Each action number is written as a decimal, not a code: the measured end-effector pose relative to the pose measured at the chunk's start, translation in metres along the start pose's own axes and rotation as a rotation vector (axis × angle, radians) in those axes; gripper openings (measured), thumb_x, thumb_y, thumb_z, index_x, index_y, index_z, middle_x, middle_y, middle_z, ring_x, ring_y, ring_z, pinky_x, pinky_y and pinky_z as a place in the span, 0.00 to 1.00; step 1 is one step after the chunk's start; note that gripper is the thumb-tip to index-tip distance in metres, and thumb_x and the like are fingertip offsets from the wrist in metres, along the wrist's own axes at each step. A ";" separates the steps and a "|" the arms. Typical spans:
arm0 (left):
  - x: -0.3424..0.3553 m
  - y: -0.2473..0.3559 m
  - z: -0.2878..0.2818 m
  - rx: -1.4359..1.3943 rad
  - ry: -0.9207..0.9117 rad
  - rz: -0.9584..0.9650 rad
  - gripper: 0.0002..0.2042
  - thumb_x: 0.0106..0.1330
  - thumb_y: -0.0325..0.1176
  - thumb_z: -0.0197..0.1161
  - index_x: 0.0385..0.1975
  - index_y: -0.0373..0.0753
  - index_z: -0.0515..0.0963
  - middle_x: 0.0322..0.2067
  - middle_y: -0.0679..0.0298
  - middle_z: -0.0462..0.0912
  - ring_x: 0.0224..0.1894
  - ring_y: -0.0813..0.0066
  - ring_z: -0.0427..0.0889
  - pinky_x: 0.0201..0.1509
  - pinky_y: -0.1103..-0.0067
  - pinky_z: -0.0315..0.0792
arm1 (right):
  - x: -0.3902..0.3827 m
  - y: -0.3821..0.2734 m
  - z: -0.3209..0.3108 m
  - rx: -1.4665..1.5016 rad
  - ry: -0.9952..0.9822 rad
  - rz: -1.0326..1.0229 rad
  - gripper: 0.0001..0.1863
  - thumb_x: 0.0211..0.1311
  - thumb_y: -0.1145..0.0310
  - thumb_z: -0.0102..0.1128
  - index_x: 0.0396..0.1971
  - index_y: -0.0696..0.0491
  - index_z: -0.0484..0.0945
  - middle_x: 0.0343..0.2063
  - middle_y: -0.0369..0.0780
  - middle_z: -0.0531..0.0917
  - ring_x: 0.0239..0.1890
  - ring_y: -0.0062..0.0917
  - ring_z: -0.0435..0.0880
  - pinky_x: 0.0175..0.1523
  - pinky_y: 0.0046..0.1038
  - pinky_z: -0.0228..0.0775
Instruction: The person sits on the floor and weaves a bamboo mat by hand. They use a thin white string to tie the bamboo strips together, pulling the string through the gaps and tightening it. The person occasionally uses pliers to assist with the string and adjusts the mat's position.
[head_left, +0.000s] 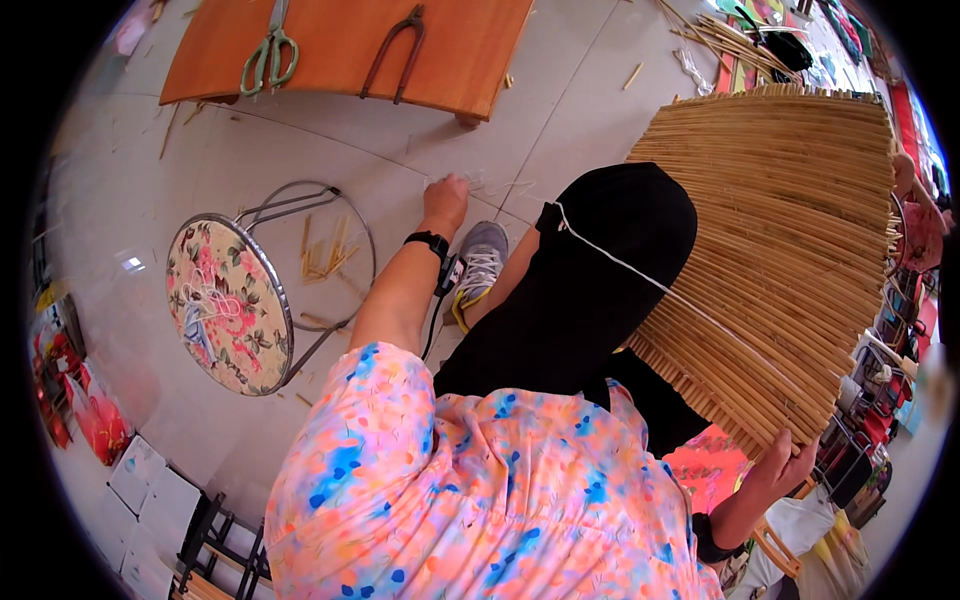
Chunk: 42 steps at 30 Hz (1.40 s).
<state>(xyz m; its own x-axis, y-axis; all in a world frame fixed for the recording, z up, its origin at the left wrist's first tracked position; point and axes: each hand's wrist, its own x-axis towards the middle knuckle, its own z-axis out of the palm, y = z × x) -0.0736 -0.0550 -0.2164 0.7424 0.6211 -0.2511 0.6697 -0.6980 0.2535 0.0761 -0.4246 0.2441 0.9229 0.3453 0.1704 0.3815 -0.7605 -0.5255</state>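
Note:
My left hand (446, 200) reaches down to the tiled floor and pinches a thin white string (500, 187) lying there; a black wristband sits on that wrist. My right hand (785, 465) grips the near edge of a large fan-shaped woven bamboo mat (790, 230), which leans over my black-trousered knee (610, 260). A white cord (640, 272) runs across the knee and down the mat. My grey sneaker (480, 265) rests on the floor beside the left arm.
A tipped stool with a floral seat (228, 303) lies at left, bamboo offcuts (325, 255) inside its metal ring. A low orange table (350, 45) at the back carries green scissors (268, 55) and pincers (393, 55). Loose bamboo strips (725, 40) lie far right.

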 end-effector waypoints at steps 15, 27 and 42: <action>-0.005 -0.021 -0.064 -0.226 -0.212 -0.182 0.09 0.58 0.35 0.57 0.35 0.42 0.80 0.35 0.53 0.83 0.39 0.53 0.82 0.46 0.63 0.76 | 0.000 -0.006 0.007 0.175 -0.039 0.044 0.19 0.61 0.74 0.48 0.51 0.66 0.71 0.40 0.44 0.80 0.39 0.24 0.79 0.46 0.24 0.71; -0.002 0.003 -0.042 -0.121 -0.070 0.036 0.09 0.56 0.34 0.65 0.36 0.41 0.79 0.40 0.55 0.78 0.44 0.54 0.80 0.45 0.64 0.76 | -0.002 -0.001 0.001 0.126 -0.123 0.000 0.20 0.59 0.76 0.50 0.53 0.64 0.71 0.39 0.43 0.81 0.40 0.23 0.80 0.47 0.24 0.71; 0.016 -0.021 -0.031 -0.264 -0.217 -0.182 0.13 0.62 0.38 0.51 0.38 0.36 0.76 0.41 0.46 0.82 0.44 0.45 0.80 0.49 0.59 0.74 | 0.001 -0.005 0.006 0.178 -0.072 0.027 0.21 0.54 0.77 0.50 0.49 0.66 0.72 0.38 0.43 0.81 0.38 0.24 0.80 0.45 0.25 0.72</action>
<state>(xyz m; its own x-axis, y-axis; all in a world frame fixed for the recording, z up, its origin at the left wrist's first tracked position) -0.0755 -0.0193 -0.1962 0.6092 0.6166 -0.4987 0.7925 -0.4500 0.4117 0.0750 -0.4169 0.2424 0.9243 0.3689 0.0975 0.3352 -0.6631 -0.6693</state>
